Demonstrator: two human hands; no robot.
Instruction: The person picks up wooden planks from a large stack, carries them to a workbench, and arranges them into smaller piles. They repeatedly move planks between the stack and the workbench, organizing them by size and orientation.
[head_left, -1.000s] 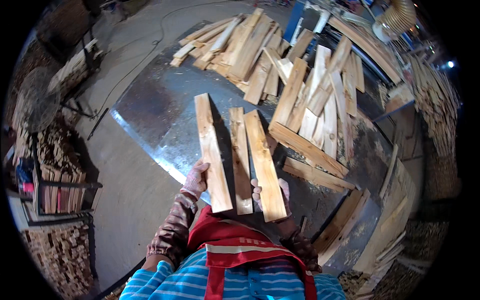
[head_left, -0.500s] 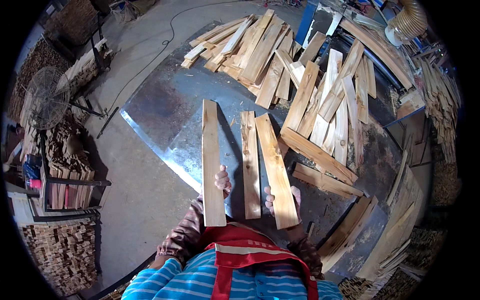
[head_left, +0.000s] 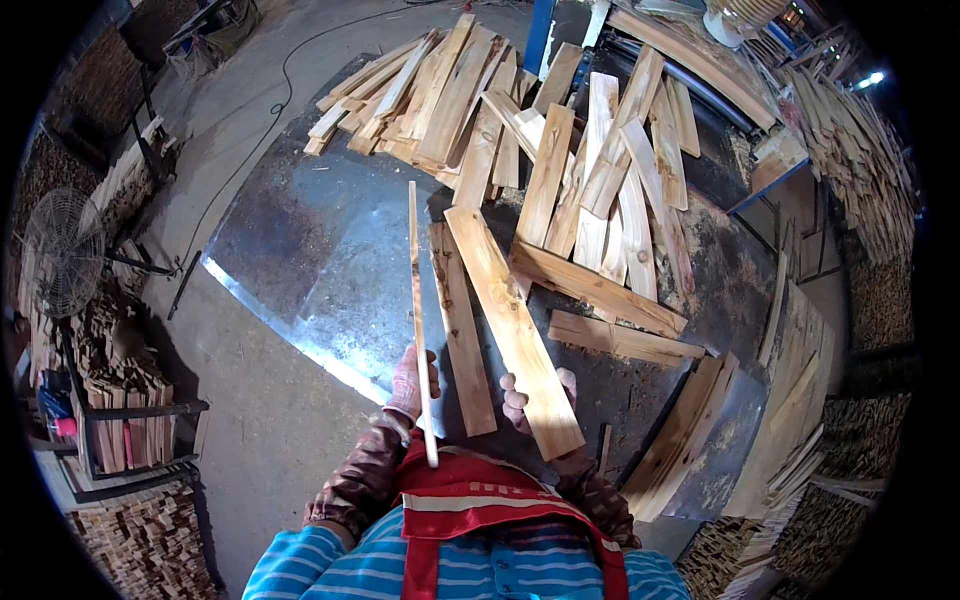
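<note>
My left hand (head_left: 408, 383) is closed around a wooden board (head_left: 416, 300), which is turned so that its narrow edge faces up. Held by my right hand (head_left: 516, 400) is a second, wider board (head_left: 515, 335), its broad face up and its far end leaning left. The fingers wrap its left side and more of the hand shows beyond its right side. Between the two lies a third, knotty board (head_left: 462, 330) on the metal table (head_left: 290, 245), touched by neither hand as far as I can see.
A heap of loose boards (head_left: 440, 100) covers the table's far side, with more boards (head_left: 610, 200) spread to the right. Two boards (head_left: 685, 435) lie near the right edge. A fan (head_left: 65, 250) and stacked wood (head_left: 140, 530) stand on the left. A ribbed hose (head_left: 745, 15) hangs far right.
The left board has rolled from its broad face onto its edge in my left hand. My right hand's board slants more to the left. The whole view has shifted, moving the table leftward.
</note>
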